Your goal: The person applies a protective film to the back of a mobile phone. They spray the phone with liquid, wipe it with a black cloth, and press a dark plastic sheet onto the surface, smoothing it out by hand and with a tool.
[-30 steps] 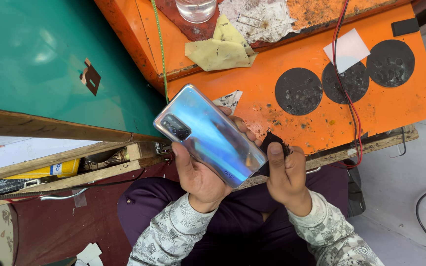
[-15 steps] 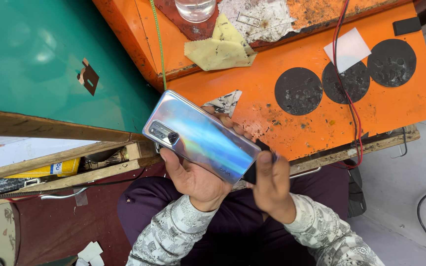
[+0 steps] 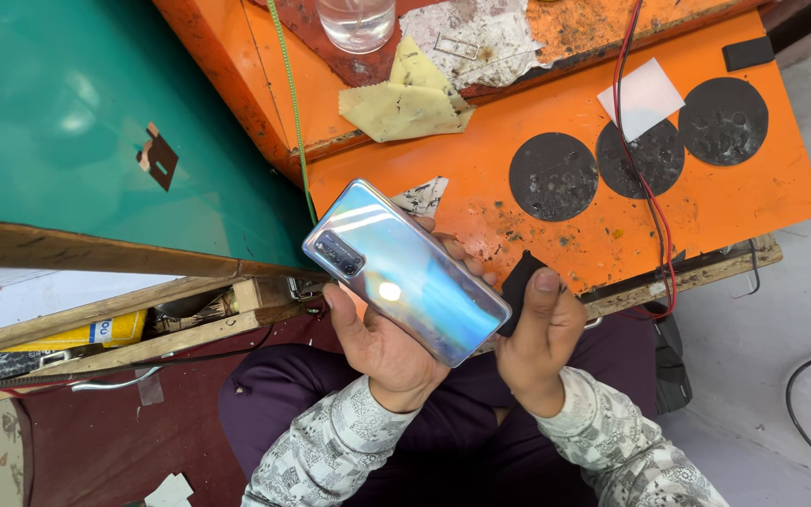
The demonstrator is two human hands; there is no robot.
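An orange table (image 3: 706, 202) fills the upper right of the frame. At lower centre, the left hand (image 3: 382, 343) grips a shiny phone (image 3: 405, 270), back up. The right hand (image 3: 537, 329) pinches a black cloth (image 3: 516, 282) against the phone's edge.

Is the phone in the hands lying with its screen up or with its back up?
Back up. The phone shows its shiny back and camera block, held in the left hand.
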